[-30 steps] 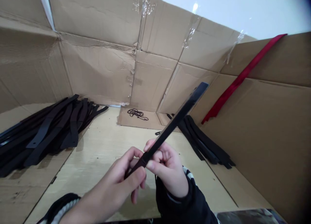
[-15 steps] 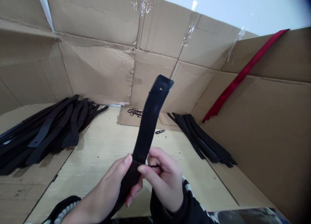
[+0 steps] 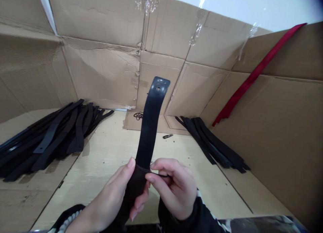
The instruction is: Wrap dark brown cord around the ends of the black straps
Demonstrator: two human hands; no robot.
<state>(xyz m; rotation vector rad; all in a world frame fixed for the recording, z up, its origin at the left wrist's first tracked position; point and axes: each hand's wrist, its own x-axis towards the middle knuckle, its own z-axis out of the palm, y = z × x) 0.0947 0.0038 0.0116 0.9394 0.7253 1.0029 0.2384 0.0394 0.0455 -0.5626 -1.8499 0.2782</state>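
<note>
Black and stiff, a strap (image 3: 151, 125) stands nearly upright between both hands in the head view, rising from the fingers to a rounded tip with a small hole (image 3: 158, 88). The left hand (image 3: 113, 199) is wrapped around its lower part, with the thumb (image 3: 130, 165) pressed on the front. The right hand (image 3: 174, 189) has its fingers (image 3: 161, 164) pinched together at the strap's right edge, just beside that thumb; whether they hold a thin thread there is too small to tell. A second ago the strap leaned away to the right, edge-on. It has since turned and risen, so its flat face and the hole now show plainly, and the right hand's grip has narrowed to a pinch. Far left of the fingers, a loose pile of similar straps (image 3: 50, 138) lies on the pale surface (image 3: 106, 155). To their right lies a neater stack (image 3: 212, 142), with a red strip (image 3: 252, 78) on the cardboard wall (image 3: 101, 71) beyond it. Just past the fingers lies a small dark clip (image 3: 167, 136).
</note>
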